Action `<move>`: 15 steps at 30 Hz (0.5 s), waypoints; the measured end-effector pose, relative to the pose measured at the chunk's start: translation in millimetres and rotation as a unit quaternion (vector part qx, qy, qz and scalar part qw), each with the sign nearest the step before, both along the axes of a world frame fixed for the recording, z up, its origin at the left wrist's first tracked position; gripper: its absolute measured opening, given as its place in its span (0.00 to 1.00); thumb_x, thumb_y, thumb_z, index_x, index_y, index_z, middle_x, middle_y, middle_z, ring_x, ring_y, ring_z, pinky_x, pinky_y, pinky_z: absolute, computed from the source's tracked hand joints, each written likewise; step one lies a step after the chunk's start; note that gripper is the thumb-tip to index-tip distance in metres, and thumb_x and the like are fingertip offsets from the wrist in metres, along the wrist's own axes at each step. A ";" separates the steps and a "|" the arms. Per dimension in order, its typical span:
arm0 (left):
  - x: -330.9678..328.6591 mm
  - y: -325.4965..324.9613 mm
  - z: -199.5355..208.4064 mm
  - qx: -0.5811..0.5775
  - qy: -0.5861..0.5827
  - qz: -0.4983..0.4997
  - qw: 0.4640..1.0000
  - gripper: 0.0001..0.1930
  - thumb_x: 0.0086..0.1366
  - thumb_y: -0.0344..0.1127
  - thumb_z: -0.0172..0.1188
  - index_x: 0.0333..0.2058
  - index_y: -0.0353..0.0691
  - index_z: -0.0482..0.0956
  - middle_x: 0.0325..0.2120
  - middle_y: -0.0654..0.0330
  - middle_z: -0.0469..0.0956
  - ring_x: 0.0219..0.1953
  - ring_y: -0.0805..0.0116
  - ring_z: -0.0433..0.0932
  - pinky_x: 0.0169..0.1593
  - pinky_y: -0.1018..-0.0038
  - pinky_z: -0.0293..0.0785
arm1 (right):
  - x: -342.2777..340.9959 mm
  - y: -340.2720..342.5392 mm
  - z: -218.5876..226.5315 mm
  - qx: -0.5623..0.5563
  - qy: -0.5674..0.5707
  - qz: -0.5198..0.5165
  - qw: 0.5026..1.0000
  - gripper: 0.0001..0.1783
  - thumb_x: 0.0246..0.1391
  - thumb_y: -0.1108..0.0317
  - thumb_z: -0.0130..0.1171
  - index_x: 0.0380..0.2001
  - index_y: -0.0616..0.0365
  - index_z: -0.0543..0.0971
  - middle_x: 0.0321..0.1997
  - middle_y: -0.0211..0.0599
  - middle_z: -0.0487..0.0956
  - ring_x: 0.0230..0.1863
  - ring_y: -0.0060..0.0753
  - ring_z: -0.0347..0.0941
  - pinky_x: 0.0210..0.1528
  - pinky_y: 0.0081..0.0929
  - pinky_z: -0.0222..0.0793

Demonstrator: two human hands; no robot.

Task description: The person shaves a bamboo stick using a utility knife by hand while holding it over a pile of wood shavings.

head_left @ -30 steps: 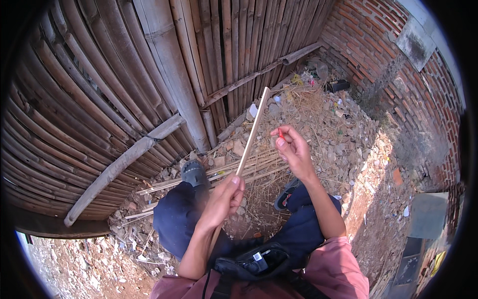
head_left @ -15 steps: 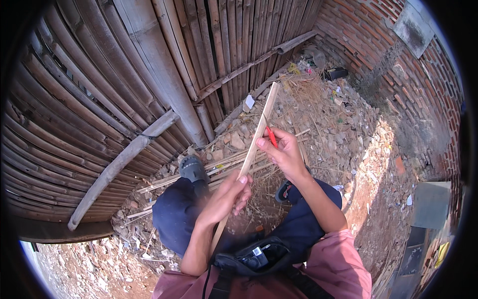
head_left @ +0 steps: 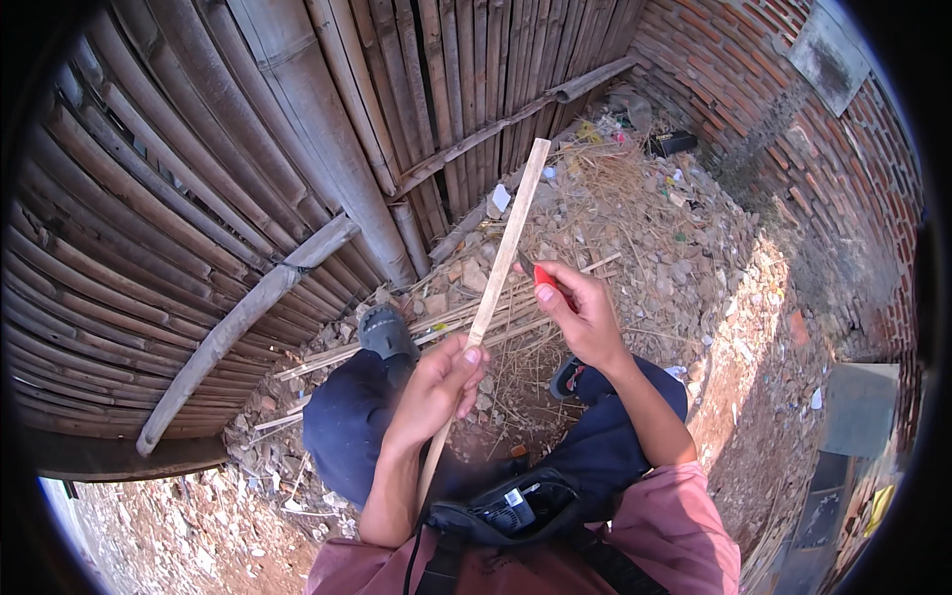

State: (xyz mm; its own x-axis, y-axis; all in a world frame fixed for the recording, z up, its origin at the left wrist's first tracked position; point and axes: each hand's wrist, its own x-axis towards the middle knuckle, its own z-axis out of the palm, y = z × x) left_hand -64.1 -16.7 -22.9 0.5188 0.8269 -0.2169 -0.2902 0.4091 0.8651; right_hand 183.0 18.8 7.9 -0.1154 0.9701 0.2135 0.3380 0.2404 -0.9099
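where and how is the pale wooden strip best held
Probably around its lower part, coming from the left, where the left hand grips: the strip is long, narrow and slanted, and the red-handled knife sits higher up, to its right.

The left hand (head_left: 440, 385) is curled in a grip, the right hand (head_left: 587, 315) pinching farther forward.
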 end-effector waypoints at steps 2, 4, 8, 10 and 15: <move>-2.7 0.9 -0.3 -0.014 -0.013 0.007 1.000 0.09 0.84 0.38 0.52 0.45 0.38 0.74 0.26 0.69 0.69 0.20 0.82 0.64 0.24 0.81 0.61 | -2.3 -5.6 -2.2 0.044 -0.086 0.028 0.995 0.18 0.69 0.60 0.67 0.53 0.63 0.82 0.36 0.37 0.84 0.33 0.33 0.82 0.39 0.30 0.76; -3.6 -0.1 0.2 -0.038 -0.048 0.010 0.998 0.08 0.82 0.38 0.57 0.45 0.39 0.76 0.28 0.70 0.68 0.25 0.83 0.64 0.27 0.81 0.60 | -6.9 -11.4 -8.2 0.101 -0.128 0.058 0.985 0.18 0.68 0.58 0.68 0.52 0.61 0.83 0.37 0.42 0.85 0.34 0.38 0.84 0.38 0.32 0.78; 3.5 -6.0 2.8 0.107 0.089 0.040 0.989 0.13 0.76 0.39 0.68 0.48 0.37 0.77 0.29 0.74 0.65 0.29 0.84 0.61 0.31 0.81 0.59 | -14.3 -12.5 -17.7 0.196 -0.164 0.102 0.961 0.14 0.60 0.64 0.73 0.43 0.60 0.83 0.34 0.41 0.84 0.31 0.44 0.83 0.34 0.35 0.76; 6.9 -6.5 -3.1 0.136 0.100 0.057 0.984 0.17 0.72 0.39 0.73 0.50 0.36 0.77 0.30 0.75 0.65 0.31 0.84 0.61 0.32 0.81 0.59 | -17.8 -14.3 -16.5 0.182 -0.174 0.110 0.962 0.13 0.59 0.63 0.73 0.43 0.57 0.84 0.34 0.39 0.85 0.31 0.45 0.84 0.33 0.37 0.78; 18.2 -6.3 7.8 0.152 0.161 0.093 0.971 0.12 0.74 0.34 0.70 0.39 0.40 0.73 0.26 0.77 0.62 0.27 0.86 0.58 0.30 0.83 0.56 | -20.6 -15.1 -23.7 0.202 -0.197 0.108 0.953 0.12 0.60 0.63 0.71 0.44 0.54 0.84 0.35 0.36 0.86 0.31 0.43 0.85 0.33 0.37 0.79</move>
State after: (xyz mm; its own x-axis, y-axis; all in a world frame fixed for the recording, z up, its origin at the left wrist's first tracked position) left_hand -45.9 -23.0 -15.1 0.3004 0.9509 -0.0744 -0.0283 0.0868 0.9958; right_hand 162.5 3.7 -15.9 -0.4512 0.7626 0.4636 0.5369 0.6469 -0.5416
